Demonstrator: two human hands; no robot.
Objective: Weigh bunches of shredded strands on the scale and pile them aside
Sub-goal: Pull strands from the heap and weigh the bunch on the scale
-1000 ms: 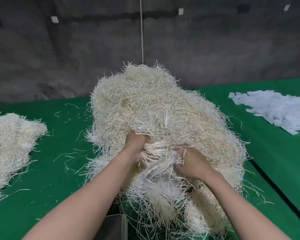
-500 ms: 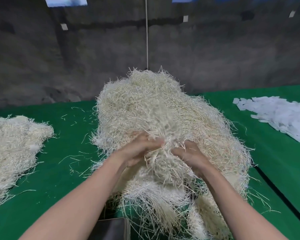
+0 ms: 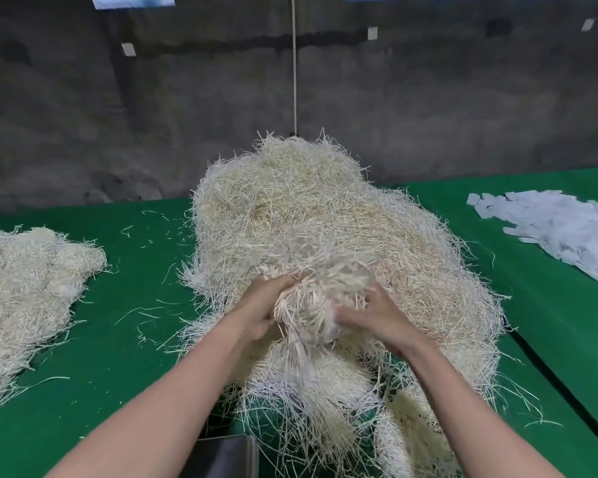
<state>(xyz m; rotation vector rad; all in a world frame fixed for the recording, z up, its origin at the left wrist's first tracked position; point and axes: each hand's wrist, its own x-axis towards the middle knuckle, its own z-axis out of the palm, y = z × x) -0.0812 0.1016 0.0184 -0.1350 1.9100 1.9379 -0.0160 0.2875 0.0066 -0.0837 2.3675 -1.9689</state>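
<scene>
A big heap of pale shredded strands (image 3: 311, 215) fills the middle of the green table (image 3: 128, 339). At its near slope my left hand (image 3: 261, 310) and my right hand (image 3: 373, 313) grip a bunch of strands (image 3: 320, 291) from either side, fingers curled into it. The bunch is lifted a little off the heap, its ends blurred. A dark metal corner of the scale (image 3: 221, 457) shows at the bottom edge, just below my left forearm and mostly hidden.
A second, flatter pile of strands (image 3: 25, 291) lies at the left edge. White paper slips (image 3: 563, 232) are scattered at the far right. Loose strands litter the green cloth. A dark seam (image 3: 560, 384) runs along the table's right side. A grey wall stands behind.
Both hands have drawn closer together around the bunch and raised it slightly from the heap. The camera has tilted, so the heap sits lower in view.
</scene>
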